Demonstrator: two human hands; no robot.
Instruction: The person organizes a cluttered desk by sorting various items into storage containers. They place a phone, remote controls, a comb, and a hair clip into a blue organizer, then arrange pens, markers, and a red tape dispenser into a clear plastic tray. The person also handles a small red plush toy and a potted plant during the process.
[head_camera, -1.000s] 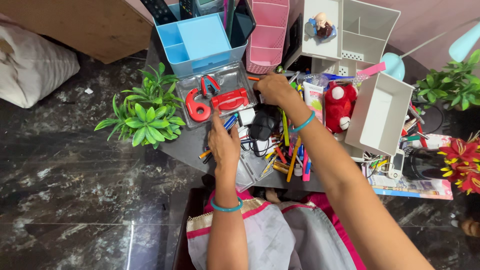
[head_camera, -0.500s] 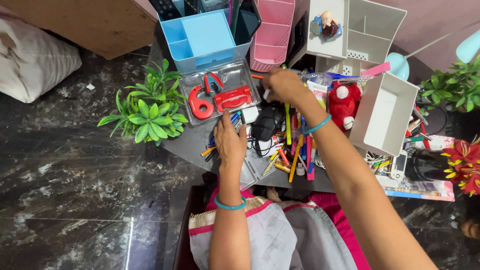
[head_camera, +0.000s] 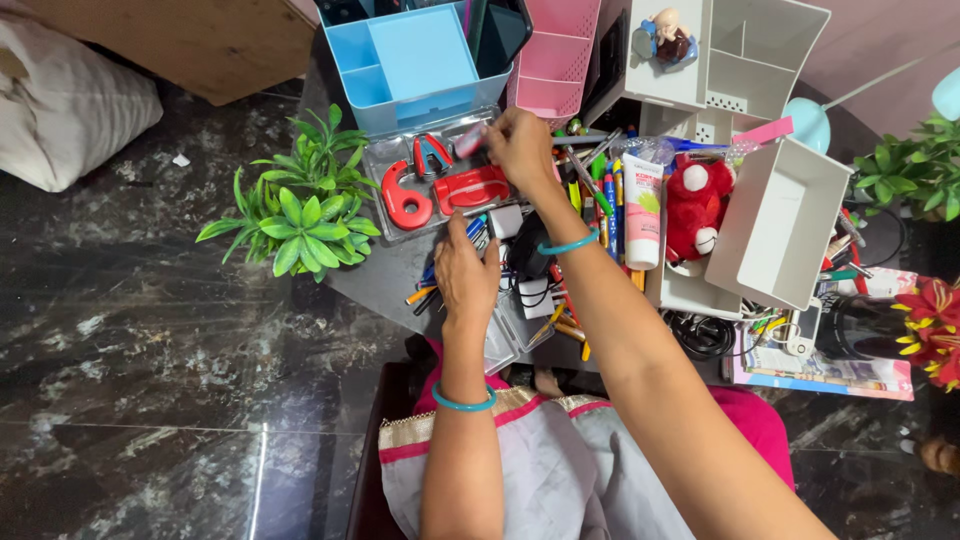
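Observation:
My right hand (head_camera: 522, 150) is over the clear plastic tray (head_camera: 380, 158), pinching a small pink and white object (head_camera: 468, 140) at its fingertips. In the tray lie a red tape dispenser (head_camera: 403, 204), a red stapler (head_camera: 470, 188) and a red and blue staple remover (head_camera: 430, 155). My left hand (head_camera: 466, 276) rests flat on loose pens (head_camera: 425, 290) at the tray's near edge, beside a small white box (head_camera: 505, 220); I see nothing gripped in it.
A blue organiser (head_camera: 410, 60), a pink basket (head_camera: 555, 55) and white organisers (head_camera: 785, 220) ring the dark table. A red plush toy (head_camera: 695, 205), a tube (head_camera: 642, 205), a clear lid (head_camera: 510, 340) and cables lie among the pens. A green plant (head_camera: 300, 210) stands at the left.
My right hand has moved left from the pen pile to above the clear tray, carrying the small pink and white object. The left hand has stayed in place.

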